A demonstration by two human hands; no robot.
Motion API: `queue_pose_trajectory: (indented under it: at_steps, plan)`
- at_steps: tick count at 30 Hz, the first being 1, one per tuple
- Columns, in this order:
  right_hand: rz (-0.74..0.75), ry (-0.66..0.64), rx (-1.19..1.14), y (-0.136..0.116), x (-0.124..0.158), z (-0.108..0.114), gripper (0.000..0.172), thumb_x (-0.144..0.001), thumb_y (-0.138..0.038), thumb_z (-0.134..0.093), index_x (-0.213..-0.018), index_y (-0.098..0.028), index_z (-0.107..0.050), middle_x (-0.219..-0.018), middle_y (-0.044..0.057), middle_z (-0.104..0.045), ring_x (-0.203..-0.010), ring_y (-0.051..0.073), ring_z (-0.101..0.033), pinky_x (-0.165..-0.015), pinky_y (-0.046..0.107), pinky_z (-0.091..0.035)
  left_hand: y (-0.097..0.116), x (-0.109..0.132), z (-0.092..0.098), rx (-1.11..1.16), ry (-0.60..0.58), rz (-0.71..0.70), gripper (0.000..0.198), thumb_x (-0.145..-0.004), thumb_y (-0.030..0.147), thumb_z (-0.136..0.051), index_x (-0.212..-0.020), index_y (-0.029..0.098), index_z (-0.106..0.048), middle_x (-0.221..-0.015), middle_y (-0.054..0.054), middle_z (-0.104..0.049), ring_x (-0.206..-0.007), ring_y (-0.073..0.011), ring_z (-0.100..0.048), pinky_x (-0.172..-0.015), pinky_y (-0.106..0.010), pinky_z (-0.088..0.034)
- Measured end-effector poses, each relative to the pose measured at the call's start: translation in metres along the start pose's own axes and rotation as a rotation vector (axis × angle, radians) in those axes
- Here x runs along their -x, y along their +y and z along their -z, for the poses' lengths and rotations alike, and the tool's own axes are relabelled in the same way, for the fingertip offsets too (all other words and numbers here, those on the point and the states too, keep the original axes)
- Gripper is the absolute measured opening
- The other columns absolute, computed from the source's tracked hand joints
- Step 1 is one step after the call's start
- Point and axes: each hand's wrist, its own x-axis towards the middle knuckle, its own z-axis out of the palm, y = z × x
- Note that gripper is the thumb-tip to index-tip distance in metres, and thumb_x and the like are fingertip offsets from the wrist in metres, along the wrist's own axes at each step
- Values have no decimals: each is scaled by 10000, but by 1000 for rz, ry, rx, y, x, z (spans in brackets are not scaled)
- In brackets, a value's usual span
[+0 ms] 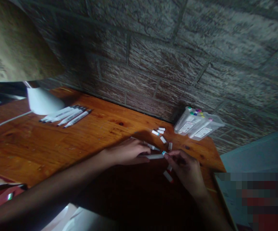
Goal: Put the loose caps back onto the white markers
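In my head view, the table (100, 134) ends at the brick wall (143, 70) behind and beyond my right hand (189, 171); bare wood stretches left toward the lamp (42, 101). My left hand (129, 152) curls closed around a marker (156, 157); at its right end, my right fingertips pinch a teal-banded cap (164, 153).

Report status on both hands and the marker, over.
Left hand gripping marker. Right hand pinching blue-ended cap at marker's end; seated or not, unclear. Loose caps lying near right hand.
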Motion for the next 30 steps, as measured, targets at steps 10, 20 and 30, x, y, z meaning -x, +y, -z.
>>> queue_pose_trajectory:
  at_steps: [10, 20, 30]
  plan:
    - [-4, 70, -28, -3, 0, 4, 140, -886, -364, -700, -880, -224, -713, -830, 17, -766, -665, 151, -690, -597, 235, -516, -1, -2, 0, 56, 35, 2, 166, -951, 346, -607, -991, 237, -726, -980, -21, -738, -900, -168, -682, -799, -250, -472]
    - [-5, 129, -113, -4, 1, -1, 165, -854, -370, -732, -865, -207, -717, -801, 15, -745, -610, 133, -656, -563, 234, -500, -3, -5, -1, 35, 4, -26, 141, -947, 294, -611, -985, 203, -712, -973, -36, -692, -845, -150, -635, -754, -241, -440]
    - [-133, 126, -599, -20, -30, 6, 229, -748, -396, -810, -802, -199, -709, -740, 18, -733, -621, 144, -657, -546, 242, -516, -3, -4, -3, 8, 33, -7, 134, -941, 314, -618, -947, 209, -701, -945, -25, -705, -843, -166, -657, -758, -248, -467]
